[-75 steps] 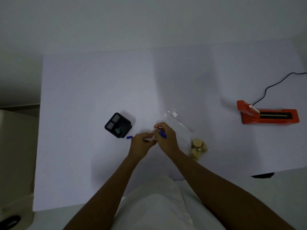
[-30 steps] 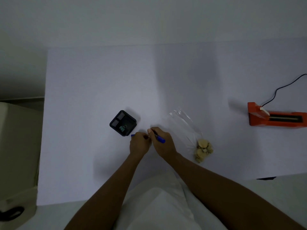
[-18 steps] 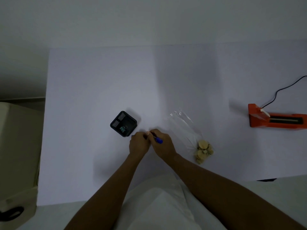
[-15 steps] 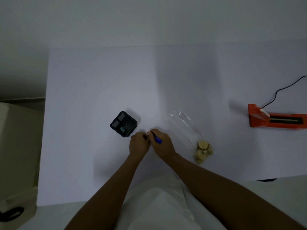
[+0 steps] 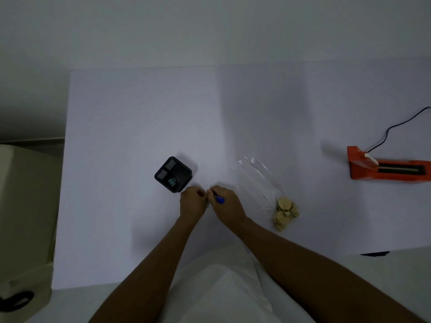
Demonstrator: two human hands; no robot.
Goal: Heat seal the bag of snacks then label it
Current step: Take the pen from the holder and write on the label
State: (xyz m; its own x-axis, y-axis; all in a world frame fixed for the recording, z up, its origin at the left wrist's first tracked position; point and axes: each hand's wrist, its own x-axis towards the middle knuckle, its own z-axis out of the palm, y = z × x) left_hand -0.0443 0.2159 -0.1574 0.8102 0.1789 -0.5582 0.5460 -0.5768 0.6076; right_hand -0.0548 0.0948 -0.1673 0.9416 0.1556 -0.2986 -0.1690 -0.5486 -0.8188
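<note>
Pen (image 5: 219, 199) pinched in right hand (image 5: 227, 206), tip down toward bench (image 5: 140, 113), judged for label writing. Left hand (image 5: 192, 201) curled against right; grip contents cannot be told. Bag of snacks (image 5: 265, 190) laid flat just right of hands, well apart from heat sealer (image 5: 387, 169).

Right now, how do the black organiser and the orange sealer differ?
The black organiser is squarish and sits just beyond the left hand; the orange sealer is long, at the far right. The orange sealer trails a cable; the black organiser has none. Both rest on the table, neither held.
</note>
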